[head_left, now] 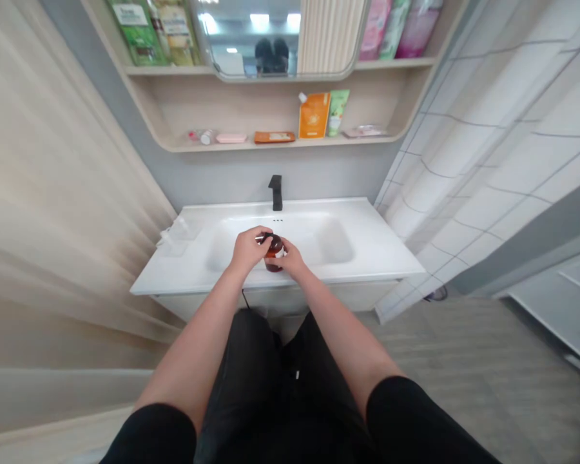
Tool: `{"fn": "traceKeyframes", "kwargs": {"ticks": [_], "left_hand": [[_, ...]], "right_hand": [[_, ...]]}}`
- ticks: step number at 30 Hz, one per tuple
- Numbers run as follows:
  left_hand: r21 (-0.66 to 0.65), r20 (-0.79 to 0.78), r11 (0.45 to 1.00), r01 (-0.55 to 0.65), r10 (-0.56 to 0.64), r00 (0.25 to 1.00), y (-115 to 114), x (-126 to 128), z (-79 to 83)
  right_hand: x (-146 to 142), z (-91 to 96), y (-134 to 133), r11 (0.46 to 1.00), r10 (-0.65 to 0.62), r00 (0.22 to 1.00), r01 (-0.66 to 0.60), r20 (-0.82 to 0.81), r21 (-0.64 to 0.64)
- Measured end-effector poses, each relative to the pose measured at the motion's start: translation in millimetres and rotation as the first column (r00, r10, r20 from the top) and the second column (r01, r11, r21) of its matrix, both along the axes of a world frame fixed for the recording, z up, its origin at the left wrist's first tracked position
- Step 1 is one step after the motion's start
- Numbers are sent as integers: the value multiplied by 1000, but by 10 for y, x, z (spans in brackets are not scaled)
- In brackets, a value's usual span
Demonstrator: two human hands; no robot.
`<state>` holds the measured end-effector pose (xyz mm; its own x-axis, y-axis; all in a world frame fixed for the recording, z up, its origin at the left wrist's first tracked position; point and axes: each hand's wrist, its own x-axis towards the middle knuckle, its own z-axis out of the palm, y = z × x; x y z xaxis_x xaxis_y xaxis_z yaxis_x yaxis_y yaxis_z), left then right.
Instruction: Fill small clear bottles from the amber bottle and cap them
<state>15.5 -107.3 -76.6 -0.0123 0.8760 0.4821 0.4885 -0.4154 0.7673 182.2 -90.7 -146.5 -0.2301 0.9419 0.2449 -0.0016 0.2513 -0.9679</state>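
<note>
Two hands are closed on a brown bottle (274, 258) held over a white sink (372, 251): the dark cap (272, 240) is clamped by the left hand (248, 249), the side by the right hand (290, 260). Stiff and probably slippery, it is best gripped around its body.

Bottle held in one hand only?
No, the left hand and the right hand are both on the brown bottle.
</note>
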Motion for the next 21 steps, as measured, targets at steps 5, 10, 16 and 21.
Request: {"fn": "traceKeyframes", "kwargs": {"ticks": [5,10,16,21], "left_hand": [[-9,18,998,-59,60,998,-11,23,31],[-13,-38,999,43,-43,998,16,4,-4],[-38,86,999,1,2,996,11,-50,19],[-62,133,997,54,-46,990,9,-102,20]], "right_hand": [[-1,-15,8,1000,21,1000,-21,5,-2],[-2,-32,16,999,38,998,-38,-43,-6],[-6,-46,22,998,55,998,-55,-37,5],[-3,-54,24,998,61,998,-61,-23,-10]]}}
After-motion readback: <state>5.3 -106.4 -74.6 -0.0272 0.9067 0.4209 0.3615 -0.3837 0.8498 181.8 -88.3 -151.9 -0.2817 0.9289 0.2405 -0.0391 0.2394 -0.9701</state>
